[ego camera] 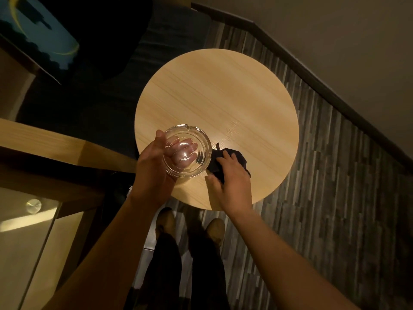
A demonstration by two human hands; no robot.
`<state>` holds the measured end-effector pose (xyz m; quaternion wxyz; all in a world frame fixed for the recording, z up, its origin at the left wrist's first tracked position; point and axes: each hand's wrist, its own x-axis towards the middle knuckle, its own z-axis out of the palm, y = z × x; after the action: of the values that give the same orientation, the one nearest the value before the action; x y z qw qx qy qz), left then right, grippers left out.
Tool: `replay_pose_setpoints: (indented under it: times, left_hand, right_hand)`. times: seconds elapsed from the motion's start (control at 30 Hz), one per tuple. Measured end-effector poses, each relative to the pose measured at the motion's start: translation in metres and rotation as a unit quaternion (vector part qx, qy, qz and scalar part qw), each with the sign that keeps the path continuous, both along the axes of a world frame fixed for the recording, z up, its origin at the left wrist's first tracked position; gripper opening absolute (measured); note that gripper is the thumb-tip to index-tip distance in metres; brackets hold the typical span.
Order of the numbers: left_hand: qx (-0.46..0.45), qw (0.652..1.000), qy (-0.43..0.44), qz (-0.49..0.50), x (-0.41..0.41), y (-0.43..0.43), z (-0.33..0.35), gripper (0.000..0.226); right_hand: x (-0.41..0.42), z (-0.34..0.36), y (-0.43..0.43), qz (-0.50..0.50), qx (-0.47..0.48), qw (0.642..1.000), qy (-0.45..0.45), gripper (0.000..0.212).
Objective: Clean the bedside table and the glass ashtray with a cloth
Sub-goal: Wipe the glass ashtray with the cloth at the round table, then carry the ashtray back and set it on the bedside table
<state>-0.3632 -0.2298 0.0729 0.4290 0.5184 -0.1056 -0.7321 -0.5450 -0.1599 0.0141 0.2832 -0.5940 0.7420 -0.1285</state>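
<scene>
A round light-wood bedside table (219, 92) fills the middle of the head view. My left hand (152, 173) holds a clear glass ashtray (202, 139) lifted over the table's near left edge, its fingers showing through the glass from underneath. Right beside it, my right hand (232, 180) lies on a dark cloth (240, 156) on the tabletop, with its fingers bent over the bunched fabric. The ashtray's right rim overlaps the cloth's left side in the view.
A wooden furniture edge (55, 139) and a glass surface (26, 231) lie to the left. A dark upholstered seat (107, 97) stands behind the table. Striped grey floor (324, 198) and a dark skirting board (335, 92) run to the right. My shoes (190, 227) are below the table.
</scene>
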Motion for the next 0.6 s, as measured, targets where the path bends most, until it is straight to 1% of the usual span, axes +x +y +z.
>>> replay_pose_setpoints:
  times: [0.07,0.1,0.13,0.17,0.2,0.27,0.3,0.33,0.43,0.53,0.6]
  left_hand:
    - [-0.018,1.000,0.004,0.002,0.002,0.003,0.000,0.059]
    - [-0.027,1.000,-0.002,-0.002,0.002,0.005,0.000,0.057]
    - [-0.034,0.999,-0.010,-0.003,0.002,0.006,0.002,0.056]
    - [-0.033,0.999,-0.022,-0.004,0.001,0.007,0.006,0.059]
    - [-0.025,0.999,-0.029,-0.004,0.000,0.008,0.012,0.067]
    - [-0.011,1.000,-0.022,-0.001,-0.002,0.012,0.022,0.089]
    - [-0.020,1.000,-0.016,0.004,-0.002,0.015,0.026,0.092]
    - [-0.034,0.999,-0.006,0.010,-0.002,0.018,0.031,0.089]
    - [-0.066,0.996,0.046,0.030,0.002,0.030,0.040,0.078]
    - [-0.066,0.991,0.104,0.052,0.007,0.039,0.045,0.075]
    - [-0.056,0.990,0.110,0.068,0.011,0.045,0.047,0.076]
  right_hand:
    - [-0.004,0.011,-0.002,-0.007,0.007,1.000,-0.013,0.049]
    - [-0.006,0.021,-0.002,-0.030,-0.008,0.999,-0.044,0.047]
    - [-0.005,0.033,-0.003,-0.070,-0.028,0.992,-0.098,0.042]
    - [-0.003,0.048,-0.004,-0.121,-0.042,0.978,-0.165,0.036]
    - [0.000,0.065,-0.004,-0.171,-0.042,0.955,-0.238,0.032]
    - [0.007,0.099,-0.006,-0.240,-0.009,0.896,-0.373,0.034]
    - [0.011,0.112,-0.007,-0.252,0.014,0.875,-0.414,0.035]
    - [0.015,0.124,-0.006,-0.253,0.036,0.864,-0.434,0.033]
    - [0.025,0.145,-0.002,-0.248,0.072,0.858,-0.444,0.017]
    - [0.033,0.150,-0.002,-0.252,0.062,0.866,-0.426,0.009]
    - [0.037,0.151,-0.003,-0.245,0.055,0.865,-0.434,0.007]
